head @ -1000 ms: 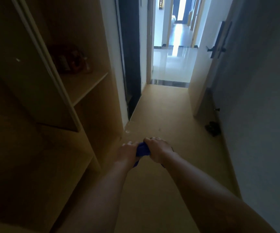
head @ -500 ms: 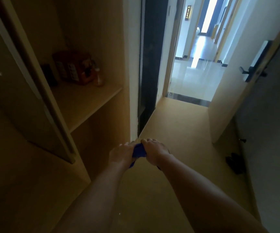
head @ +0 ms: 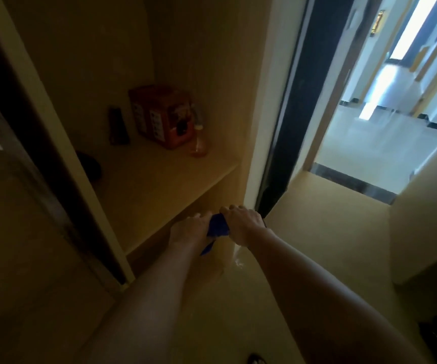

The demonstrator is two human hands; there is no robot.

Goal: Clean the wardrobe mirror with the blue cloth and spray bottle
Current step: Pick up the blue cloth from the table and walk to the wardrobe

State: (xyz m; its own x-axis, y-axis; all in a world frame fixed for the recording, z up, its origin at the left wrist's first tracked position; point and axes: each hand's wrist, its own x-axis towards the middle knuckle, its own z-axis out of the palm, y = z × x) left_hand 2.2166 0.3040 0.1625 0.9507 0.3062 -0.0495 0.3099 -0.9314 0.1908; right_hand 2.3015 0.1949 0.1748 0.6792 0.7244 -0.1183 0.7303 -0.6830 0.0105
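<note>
Since a moment ago your view has swung toward the open wardrobe shelf [head: 159, 179] with its red box [head: 163, 119], bare floor [head: 325, 232] running right to the doorway, while your left hand [head: 188, 228] and right hand [head: 242, 223], arms outstretched, together grip the blue cloth [head: 218, 228] bunched between them.

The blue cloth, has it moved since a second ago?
Yes. Gripped between the left hand and right hand, the blue cloth has been carried from mid-floor toward the wardrobe's shelf, now at its front edge.
</note>
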